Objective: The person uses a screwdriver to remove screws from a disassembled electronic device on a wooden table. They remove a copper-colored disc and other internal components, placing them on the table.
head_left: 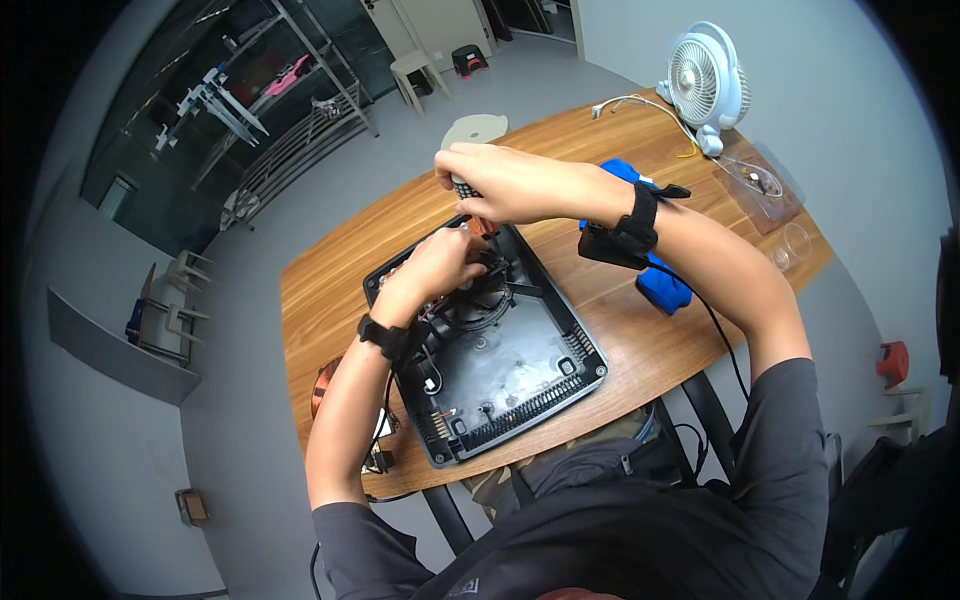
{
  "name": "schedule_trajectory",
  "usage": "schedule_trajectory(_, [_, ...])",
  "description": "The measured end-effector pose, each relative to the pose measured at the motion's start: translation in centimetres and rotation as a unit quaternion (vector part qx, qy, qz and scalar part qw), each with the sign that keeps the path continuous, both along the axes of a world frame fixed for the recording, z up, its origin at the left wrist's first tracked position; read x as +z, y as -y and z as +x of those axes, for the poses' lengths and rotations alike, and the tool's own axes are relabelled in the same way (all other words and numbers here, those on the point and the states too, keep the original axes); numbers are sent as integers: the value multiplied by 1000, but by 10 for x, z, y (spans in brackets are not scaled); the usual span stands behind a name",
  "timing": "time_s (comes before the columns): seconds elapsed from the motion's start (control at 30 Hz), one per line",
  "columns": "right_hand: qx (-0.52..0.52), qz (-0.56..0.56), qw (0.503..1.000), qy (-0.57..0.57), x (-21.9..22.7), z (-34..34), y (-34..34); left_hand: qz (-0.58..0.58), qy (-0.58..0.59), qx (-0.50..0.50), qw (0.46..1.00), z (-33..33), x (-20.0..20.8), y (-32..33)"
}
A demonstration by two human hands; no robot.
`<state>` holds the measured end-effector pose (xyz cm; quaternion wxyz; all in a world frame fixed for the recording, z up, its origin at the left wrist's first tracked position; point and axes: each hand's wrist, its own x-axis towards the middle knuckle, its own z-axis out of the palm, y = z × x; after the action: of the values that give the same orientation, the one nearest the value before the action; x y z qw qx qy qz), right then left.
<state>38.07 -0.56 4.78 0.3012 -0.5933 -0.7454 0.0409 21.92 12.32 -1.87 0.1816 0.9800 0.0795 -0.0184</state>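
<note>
dark shirt (640,540) nearest, black casing (505,365) slants lengthwise away leftward.

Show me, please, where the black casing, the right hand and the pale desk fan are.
Black casing (505,360): head view, on the bare inner floor.
Right hand (508,184): head view, on the back of the hand.
Pale desk fan (691,82): head view, on the round front grille.

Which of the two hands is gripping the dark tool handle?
The right hand: its fingers wrap the dark tool handle at the far end of the black casing. The left hand, by contrast, reaches into the casing.
</note>
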Motion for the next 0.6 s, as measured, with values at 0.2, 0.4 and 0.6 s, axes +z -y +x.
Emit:
schedule_trajectory(0.2, [4, 9, 1000, -10, 1, 1, 3, 7, -6, -10, 1000, 14, -11, -3])
schedule_trajectory(0.4, [7, 15, 1000, 1, 2, 2, 6, 10, 27, -34, 999, 22, -31, -9])
schedule_trajectory(0.6, [5, 20, 1000, 6, -4, 6, 6, 47, 55, -51, 996, 22, -24, 3])
